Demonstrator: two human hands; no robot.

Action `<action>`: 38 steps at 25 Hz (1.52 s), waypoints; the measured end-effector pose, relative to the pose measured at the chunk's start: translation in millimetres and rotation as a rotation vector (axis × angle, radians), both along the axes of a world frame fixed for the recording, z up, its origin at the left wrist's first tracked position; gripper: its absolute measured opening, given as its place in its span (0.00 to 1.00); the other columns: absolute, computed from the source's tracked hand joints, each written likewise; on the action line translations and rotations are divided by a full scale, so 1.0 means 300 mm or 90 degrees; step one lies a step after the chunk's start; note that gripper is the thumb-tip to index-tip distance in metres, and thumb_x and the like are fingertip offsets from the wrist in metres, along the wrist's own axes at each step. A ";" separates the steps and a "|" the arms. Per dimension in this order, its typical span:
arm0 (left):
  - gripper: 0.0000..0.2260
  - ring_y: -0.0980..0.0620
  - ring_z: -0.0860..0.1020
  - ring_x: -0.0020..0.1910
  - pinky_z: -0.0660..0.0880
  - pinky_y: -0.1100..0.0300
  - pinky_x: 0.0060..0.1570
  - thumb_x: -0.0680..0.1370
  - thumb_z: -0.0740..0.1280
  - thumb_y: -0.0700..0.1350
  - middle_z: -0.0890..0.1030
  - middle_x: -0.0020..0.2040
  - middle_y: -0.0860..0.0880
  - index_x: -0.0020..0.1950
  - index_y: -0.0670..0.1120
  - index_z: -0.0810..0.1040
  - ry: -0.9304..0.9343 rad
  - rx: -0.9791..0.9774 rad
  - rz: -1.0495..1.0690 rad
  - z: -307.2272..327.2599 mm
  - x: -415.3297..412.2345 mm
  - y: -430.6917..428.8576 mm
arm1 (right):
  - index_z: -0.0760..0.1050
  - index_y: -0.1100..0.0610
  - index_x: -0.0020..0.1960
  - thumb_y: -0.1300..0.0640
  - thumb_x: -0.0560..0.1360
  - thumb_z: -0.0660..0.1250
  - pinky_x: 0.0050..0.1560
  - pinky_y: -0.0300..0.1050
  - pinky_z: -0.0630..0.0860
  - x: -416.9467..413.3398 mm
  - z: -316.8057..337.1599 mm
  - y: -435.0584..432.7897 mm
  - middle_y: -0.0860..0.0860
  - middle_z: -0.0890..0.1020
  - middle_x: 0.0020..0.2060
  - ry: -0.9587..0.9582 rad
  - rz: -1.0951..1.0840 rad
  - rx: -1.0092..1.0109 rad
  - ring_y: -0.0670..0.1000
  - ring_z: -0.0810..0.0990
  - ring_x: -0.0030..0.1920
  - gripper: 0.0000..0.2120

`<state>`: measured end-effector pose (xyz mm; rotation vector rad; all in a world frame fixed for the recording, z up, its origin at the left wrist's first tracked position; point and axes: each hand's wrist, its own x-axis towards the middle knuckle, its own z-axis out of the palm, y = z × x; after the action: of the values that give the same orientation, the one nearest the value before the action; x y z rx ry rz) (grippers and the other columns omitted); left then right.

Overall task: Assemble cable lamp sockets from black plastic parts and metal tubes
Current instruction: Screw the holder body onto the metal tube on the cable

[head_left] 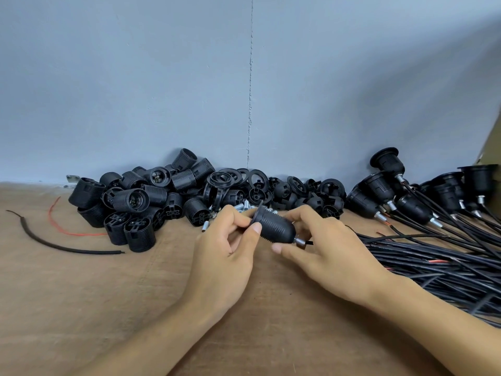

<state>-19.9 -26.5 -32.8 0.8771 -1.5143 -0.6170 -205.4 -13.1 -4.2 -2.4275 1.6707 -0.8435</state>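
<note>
Over the brown table, a black lamp socket is held up between both hands. Its wide rim end is pinched by the thumb and fingers of the left hand. Its round narrow end is held by the curled fingers of the right hand, just beside the little metal tube that sticks out there.

The socket is likely light and hard and should not bend. Its ribbed side is likely the best place to be gripped, as less slipping is expected there. The shiny tube is small and smooth, so it could be dropped easily.

Farther back, loose tubes and a pile of black parts are seen. Finished sockets with cables are laid at the right, by the wall.
</note>
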 end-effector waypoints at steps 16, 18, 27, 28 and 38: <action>0.13 0.64 0.82 0.53 0.73 0.76 0.51 0.80 0.68 0.36 0.85 0.48 0.62 0.41 0.52 0.74 -0.003 -0.022 -0.009 -0.004 0.003 -0.006 | 0.68 0.39 0.62 0.29 0.72 0.63 0.47 0.40 0.72 -0.009 0.006 -0.006 0.37 0.79 0.47 0.020 -0.006 -0.015 0.41 0.77 0.47 0.23; 0.14 0.63 0.83 0.50 0.73 0.75 0.49 0.81 0.68 0.37 0.85 0.46 0.61 0.41 0.54 0.74 -0.013 -0.022 -0.005 -0.003 0.006 0.001 | 0.72 0.42 0.54 0.31 0.77 0.54 0.44 0.44 0.73 -0.010 0.004 -0.007 0.40 0.80 0.40 0.023 -0.002 -0.013 0.43 0.77 0.42 0.19; 0.11 0.66 0.81 0.54 0.75 0.70 0.55 0.83 0.66 0.42 0.85 0.49 0.63 0.48 0.55 0.85 -0.077 0.039 -0.041 0.025 0.017 -0.004 | 0.72 0.45 0.44 0.32 0.80 0.47 0.41 0.46 0.74 -0.031 0.004 -0.022 0.36 0.80 0.36 -0.138 0.006 -0.020 0.45 0.79 0.39 0.23; 0.14 0.67 0.80 0.51 0.74 0.72 0.50 0.85 0.63 0.42 0.84 0.43 0.61 0.46 0.55 0.83 -0.113 0.055 -0.081 0.008 0.024 -0.031 | 0.72 0.45 0.44 0.32 0.79 0.47 0.41 0.45 0.74 -0.038 0.004 -0.025 0.37 0.80 0.36 -0.136 0.009 -0.018 0.45 0.79 0.39 0.22; 0.26 0.69 0.75 0.65 0.69 0.74 0.62 0.79 0.54 0.67 0.81 0.60 0.68 0.62 0.55 0.84 0.055 0.098 -0.147 0.006 0.013 0.000 | 0.71 0.44 0.42 0.33 0.79 0.49 0.38 0.45 0.70 -0.047 -0.005 -0.036 0.40 0.81 0.34 -0.064 -0.013 -0.012 0.43 0.79 0.35 0.20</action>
<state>-16.1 -26.5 -31.0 0.7856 -1.5154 -0.9393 -219.5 -24.0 -5.7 -2.3415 1.6622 -0.9723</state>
